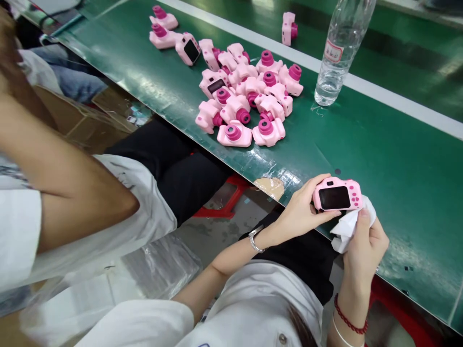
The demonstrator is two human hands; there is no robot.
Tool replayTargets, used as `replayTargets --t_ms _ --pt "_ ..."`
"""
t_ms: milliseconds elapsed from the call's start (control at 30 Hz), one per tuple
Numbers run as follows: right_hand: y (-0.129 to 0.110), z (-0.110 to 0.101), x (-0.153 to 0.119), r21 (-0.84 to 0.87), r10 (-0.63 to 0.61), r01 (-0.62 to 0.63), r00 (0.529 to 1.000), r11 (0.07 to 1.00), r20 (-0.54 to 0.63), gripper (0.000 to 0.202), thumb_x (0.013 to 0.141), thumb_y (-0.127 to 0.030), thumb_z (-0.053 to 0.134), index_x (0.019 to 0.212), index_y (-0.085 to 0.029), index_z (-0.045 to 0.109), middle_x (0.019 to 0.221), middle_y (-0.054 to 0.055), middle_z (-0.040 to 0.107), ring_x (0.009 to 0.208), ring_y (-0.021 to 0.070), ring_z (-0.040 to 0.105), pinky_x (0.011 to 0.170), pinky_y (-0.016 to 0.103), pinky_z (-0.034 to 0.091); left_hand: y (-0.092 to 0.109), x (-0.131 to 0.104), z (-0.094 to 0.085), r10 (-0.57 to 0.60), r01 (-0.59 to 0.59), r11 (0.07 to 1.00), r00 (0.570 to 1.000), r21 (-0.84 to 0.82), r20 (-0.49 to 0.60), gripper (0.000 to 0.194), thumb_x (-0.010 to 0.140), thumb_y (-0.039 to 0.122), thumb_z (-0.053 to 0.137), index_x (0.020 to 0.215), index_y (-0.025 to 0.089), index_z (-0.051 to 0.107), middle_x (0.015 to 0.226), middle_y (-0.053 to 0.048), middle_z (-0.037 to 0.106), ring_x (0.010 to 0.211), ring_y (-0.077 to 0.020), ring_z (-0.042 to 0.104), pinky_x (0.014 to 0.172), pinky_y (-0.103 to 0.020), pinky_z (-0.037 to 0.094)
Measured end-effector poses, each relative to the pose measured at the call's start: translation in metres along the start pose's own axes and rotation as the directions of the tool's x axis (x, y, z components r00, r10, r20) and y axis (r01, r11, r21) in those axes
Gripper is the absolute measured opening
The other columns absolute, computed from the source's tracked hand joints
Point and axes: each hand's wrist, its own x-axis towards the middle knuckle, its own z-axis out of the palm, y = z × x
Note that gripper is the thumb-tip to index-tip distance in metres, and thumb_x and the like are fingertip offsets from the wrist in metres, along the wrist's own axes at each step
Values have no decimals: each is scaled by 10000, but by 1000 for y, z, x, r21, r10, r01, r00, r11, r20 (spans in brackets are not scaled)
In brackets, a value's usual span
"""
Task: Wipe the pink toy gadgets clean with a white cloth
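A pink toy camera (334, 196) with a dark screen and pink buttons faces up over the table's near edge. My left hand (302, 205) grips it by its left end, thumb along the bottom and fingers behind. Pinched in my right hand (367, 241) is a crumpled white cloth (345, 229), touching the camera's lower right corner. Farther up the table lies a pile of similar pink toy cameras (249, 86), several with dark pink lenses showing. Some fingers of both hands are hidden behind the camera and cloth.
A clear bottle (331, 72) partly filled with liquid stands on the green table (383, 159), right of the pile. One toy camera (288, 29) lies beyond the white line. At left sits a co-worker (83, 193); a red stool (224, 200) shows below the table.
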Motion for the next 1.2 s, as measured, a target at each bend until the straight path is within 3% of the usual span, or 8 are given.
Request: replayTargets --t_ms 200,300,400,600,767,833,1067,1200 --pt "-10 -17 9 -201 -372 329 896 923 -242 324 941 -441 590 745 -198 679 662 7 504 598 144 425 584 324 336 -7 11 -14 83 -93 991 991 98 103 729 725 339 857 1383 212 569 1388 -103 646 1197 -259 651 992 -348 554" --pt "-19 -11 19 -420 -735 710 665 565 134 270 933 -272 581 672 -204 595 706 24 500 664 159 451 612 325 339 -9 11 -17 96 -112 988 984 103 152 728 716 363 859 1372 194 591 1330 -106 680 1016 -209 694 824 -275 584" --pt "-26 0 27 -385 -739 870 473 307 480 151 913 -164 544 824 -194 662 773 40 533 786 189 472 688 322 384 -11 10 -18 72 -90 989 986 116 148 714 731 344 836 1377 161 591 1186 -100 727 777 -128 648 669 -219 552" --pt "-20 -5 41 -318 -732 876 478 362 485 197 892 -123 506 816 -204 668 704 -5 467 699 148 411 638 285 335 -9 12 -20 39 -61 993 979 103 199 774 708 478 853 1381 190 601 1242 -109 711 813 -149 655 699 -243 556" --pt "-4 -16 41 -267 -603 647 763 714 234 272 918 -247 520 664 -194 601 676 -13 455 609 124 416 587 293 322 -7 12 -23 35 -57 994 976 95 217 799 708 507 845 1398 190 595 1260 -119 713 882 -182 668 736 -258 555" --pt "-2 -11 35 -229 -583 626 778 745 233 231 937 -292 524 805 -189 683 819 25 573 726 156 545 662 305 418 -7 11 -22 28 -49 994 976 94 214 791 698 494 853 1387 195 607 1256 -111 715 877 -181 670 745 -260 557" --pt "-10 17 8 -269 -716 920 390 283 579 393 935 -156 544 1324 -164 598 1357 126 654 1435 298 458 1194 512 309 -8 11 -21 43 -62 991 987 121 153 578 784 231 688 1356 173 622 1134 -66 766 894 -179 728 788 -255 575" --pt "1 -1 1 -48 -717 947 273 318 642 346 903 -114 589 1230 -200 662 1251 68 719 1336 258 572 1200 497 344 -11 13 -21 115 -128 988 983 86 144 472 843 307 677 1301 191 664 1309 -94 712 1142 -232 705 999 -333 548"
